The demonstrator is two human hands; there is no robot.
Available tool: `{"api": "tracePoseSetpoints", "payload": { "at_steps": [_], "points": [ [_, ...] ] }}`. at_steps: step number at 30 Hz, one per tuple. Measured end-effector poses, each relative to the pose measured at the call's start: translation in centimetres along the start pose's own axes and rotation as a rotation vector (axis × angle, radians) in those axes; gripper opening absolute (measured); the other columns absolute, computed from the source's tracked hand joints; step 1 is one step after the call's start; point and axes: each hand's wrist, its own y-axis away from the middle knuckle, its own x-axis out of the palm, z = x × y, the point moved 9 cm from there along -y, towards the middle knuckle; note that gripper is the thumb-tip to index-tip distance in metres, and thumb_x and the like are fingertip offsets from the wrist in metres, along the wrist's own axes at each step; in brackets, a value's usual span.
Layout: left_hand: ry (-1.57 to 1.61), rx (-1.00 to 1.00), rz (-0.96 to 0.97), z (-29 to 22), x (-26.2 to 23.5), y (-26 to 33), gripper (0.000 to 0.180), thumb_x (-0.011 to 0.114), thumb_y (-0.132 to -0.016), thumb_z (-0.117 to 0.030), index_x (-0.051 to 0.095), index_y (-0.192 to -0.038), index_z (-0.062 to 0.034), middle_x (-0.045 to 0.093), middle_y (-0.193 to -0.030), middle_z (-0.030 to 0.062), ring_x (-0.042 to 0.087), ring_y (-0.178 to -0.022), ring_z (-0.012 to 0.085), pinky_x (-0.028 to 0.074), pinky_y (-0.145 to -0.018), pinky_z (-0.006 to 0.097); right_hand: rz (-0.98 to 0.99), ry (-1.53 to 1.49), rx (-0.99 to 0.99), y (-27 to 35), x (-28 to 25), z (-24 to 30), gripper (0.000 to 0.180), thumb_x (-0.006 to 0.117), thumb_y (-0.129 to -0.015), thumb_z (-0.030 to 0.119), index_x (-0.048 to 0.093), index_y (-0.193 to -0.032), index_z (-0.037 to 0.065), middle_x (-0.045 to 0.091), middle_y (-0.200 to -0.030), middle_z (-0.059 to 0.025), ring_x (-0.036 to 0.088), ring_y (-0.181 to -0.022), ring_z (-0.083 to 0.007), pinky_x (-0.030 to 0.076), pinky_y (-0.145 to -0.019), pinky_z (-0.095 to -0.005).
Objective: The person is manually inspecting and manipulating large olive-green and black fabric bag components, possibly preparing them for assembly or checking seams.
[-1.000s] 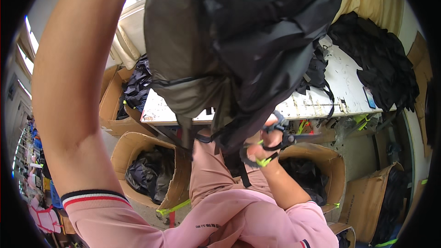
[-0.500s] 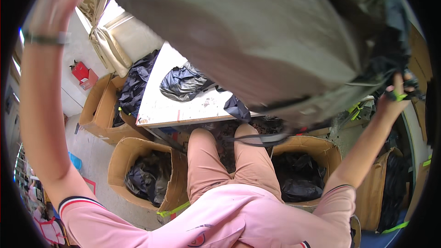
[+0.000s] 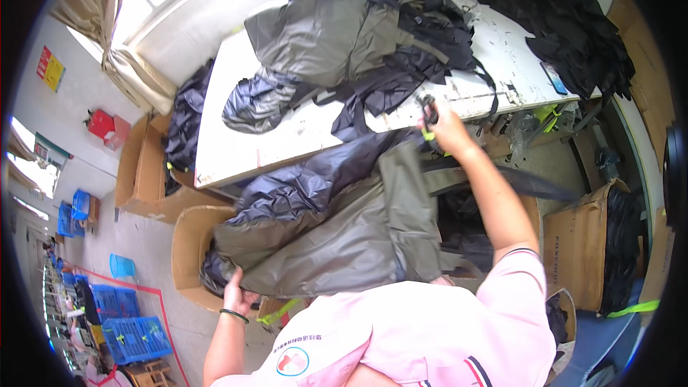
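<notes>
A large olive-grey fabric bag (image 3: pixel 322 244) with a dark shiny lining and dark straps lies across my lap, sloping up against the table edge. My left hand (image 3: pixel 240 295) grips its lower left edge, fingers closed on the cloth. Above the bag, by the table's front edge, my right hand (image 3: pixel 448 131) is closed around a small black tool (image 3: pixel 429 111) with a yellow-green band, perhaps thread snips; its exact kind is too blurred to tell. The bag's right end and straps are smeared by motion.
On the white table (image 3: pixel 229 147) lie a similar olive bag (image 3: pixel 330 36), a heap of black fabric pieces (image 3: pixel 566 21) and a phone (image 3: pixel 554 79). Cardboard boxes (image 3: pixel 188 251) with dark cloth stand left and right of my legs. Blue crates (image 3: pixel 136 337) sit on the floor at left.
The bag, held up high across the view before, is now down on my lap. My left hand has come down to its lower edge; my right hand has moved inward toward the table.
</notes>
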Motion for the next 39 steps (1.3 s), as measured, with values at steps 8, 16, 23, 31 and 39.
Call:
{"api": "tracePoseSetpoints", "payload": {
  "at_steps": [8,16,23,31,39],
  "points": [
    [-0.879,1.160,-0.198,-10.5,7.5,3.8,0.031,0.069,-0.085,-0.008,0.060,-0.113,-0.0018,0.059,-0.111,0.0115,0.055,-0.108,0.0268,0.043,-0.097,0.035,0.241,0.032,0.029,6.5,9.5,1.1,0.028,0.075,-0.078,0.003,0.051,-0.091,0.001,0.063,-0.080,-0.0107,0.063,-0.075,-0.0239,0.050,-0.069,-0.0345],
    [-1.332,1.079,0.479,-10.4,23.3,-5.8,0.031,0.075,-0.079,-0.014,0.066,-0.107,-0.0051,0.064,-0.107,0.0124,0.058,-0.107,0.0298,0.047,-0.094,0.039,0.301,0.434,-0.212,6.4,16.0,-1.2,0.031,0.074,-0.072,0.004,0.056,-0.098,0.007,0.066,-0.090,-0.0115,0.061,-0.092,-0.0351,0.048,-0.082,-0.0425],
    [-1.393,0.784,0.416,-10.8,21.5,-10.6,0.030,0.083,-0.072,-0.019,0.063,-0.089,-0.0046,0.057,-0.084,0.0067,0.056,-0.079,0.0210,0.047,-0.072,0.034,0.338,-0.039,0.286,5.2,7.8,-2.1,0.033,0.080,-0.073,0.001,0.051,-0.088,0.003,0.059,-0.079,-0.0054,0.057,-0.078,-0.0110,0.049,-0.073,-0.0302],
    [-0.739,0.109,0.942,-11.5,24.2,-7.3,0.022,0.074,-0.087,-0.015,0.054,-0.079,-0.0081,0.056,-0.075,-0.0063,0.048,-0.070,0.0030,0.040,-0.064,0.021,0.337,0.025,0.467,4.6,0.9,-1.3,0.037,0.086,-0.069,0.010,0.055,-0.087,0.001,0.059,-0.080,-0.0009,0.055,-0.074,-0.0093,0.048,-0.068,-0.0276],
    [-0.932,0.154,0.895,-10.6,25.6,-9.5,0.023,0.076,-0.087,-0.017,0.054,-0.081,-0.0089,0.054,-0.074,-0.0098,0.046,-0.067,0.0000,0.038,-0.060,0.019,0.410,0.128,0.590,6.1,3.5,-7.8,0.039,0.088,-0.067,0.015,0.062,-0.092,0.000,0.060,-0.077,-0.0006,0.051,-0.072,-0.0114,0.043,-0.066,-0.0292]
  ]
}}
